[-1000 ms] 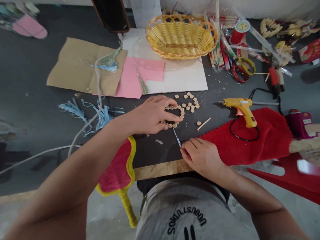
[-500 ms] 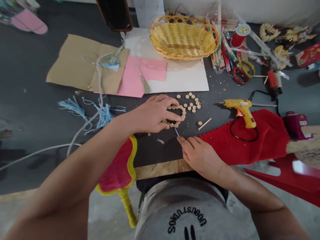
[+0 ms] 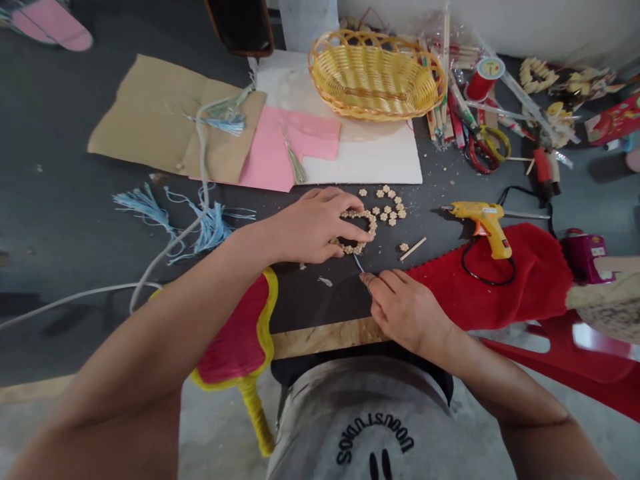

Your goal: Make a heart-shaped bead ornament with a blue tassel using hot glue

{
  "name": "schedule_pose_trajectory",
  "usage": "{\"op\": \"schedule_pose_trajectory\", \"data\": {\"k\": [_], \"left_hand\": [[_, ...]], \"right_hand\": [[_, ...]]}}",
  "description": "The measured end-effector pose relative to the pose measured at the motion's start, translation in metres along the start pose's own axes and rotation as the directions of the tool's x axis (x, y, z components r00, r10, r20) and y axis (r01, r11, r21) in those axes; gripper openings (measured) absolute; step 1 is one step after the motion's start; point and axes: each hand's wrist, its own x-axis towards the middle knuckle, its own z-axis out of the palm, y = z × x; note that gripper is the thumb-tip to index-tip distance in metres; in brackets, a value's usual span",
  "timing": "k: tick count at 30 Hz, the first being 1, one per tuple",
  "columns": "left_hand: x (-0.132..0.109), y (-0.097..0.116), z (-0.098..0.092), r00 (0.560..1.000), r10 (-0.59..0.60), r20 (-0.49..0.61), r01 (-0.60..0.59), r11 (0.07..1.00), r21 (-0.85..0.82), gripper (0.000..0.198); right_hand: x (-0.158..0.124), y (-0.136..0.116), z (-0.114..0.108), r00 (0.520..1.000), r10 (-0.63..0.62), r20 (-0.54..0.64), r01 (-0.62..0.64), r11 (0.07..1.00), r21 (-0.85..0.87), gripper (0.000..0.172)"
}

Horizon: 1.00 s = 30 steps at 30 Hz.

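A ring of small beige flower-shaped pieces point(image 3: 371, 217) lies on the dark tabletop. My left hand point(image 3: 320, 227) reaches over it from the left, thumb and fingertips holding it at its rim. Between the fingers and thumb of my right hand point(image 3: 405, 307) is a thin metal tool point(image 3: 359, 263), its tip against the table at the ring's lower edge. Most of the tool is hidden in the hand, so its kind does not show. Several loose flower pieces point(image 3: 392, 216) form a curve right of the ring. Another flower piece point(image 3: 403, 247) sits beside a short wooden stick point(image 3: 413, 249).
To the right are a yellow glue gun point(image 3: 480, 217), red cloth point(image 3: 530, 273) and scissors point(image 3: 485, 150). Behind stand a wicker basket point(image 3: 375, 77) and a thread spool point(image 3: 484, 79). Blue tassels point(image 3: 210, 233) and a white cable point(image 3: 170, 257) lie left. A pink-and-yellow fan point(image 3: 240, 327) overlaps the front edge.
The whole view has shifted slightly. Both hands keep nearly the same places at the ring, and the tool's tip stays by its lower edge.
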Motion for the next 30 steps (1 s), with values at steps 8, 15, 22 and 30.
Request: {"op": "schedule_pose_trajectory", "data": {"k": [8, 15, 22, 30], "left_hand": [[0.001, 0.000, -0.002, 1.000, 0.012, -0.009, -0.012, 1.000, 0.015, 0.044], [0.002, 0.002, -0.002, 1.000, 0.007, -0.020, -0.006, 0.999, 0.037, 0.041], [0.001, 0.005, -0.003, 1.000, -0.025, -0.013, 0.026, 0.999, 0.022, 0.041], [0.001, 0.007, -0.006, 0.999, -0.039, 0.014, 0.039, 0.999, 0.008, 0.040]], "right_hand": [[-0.001, 0.000, 0.001, 0.999, 0.008, -0.047, -0.006, 0.999, 0.053, 0.033], [0.011, 0.002, 0.001, 0.998, -0.019, -0.062, 0.021, 0.999, 0.037, 0.025], [0.013, 0.002, 0.006, 0.998, 0.055, -0.027, -0.056, 0.997, -0.045, 0.040], [0.016, -0.001, 0.010, 0.994, 0.096, 0.056, -0.087, 0.987, -0.137, 0.044]]}}
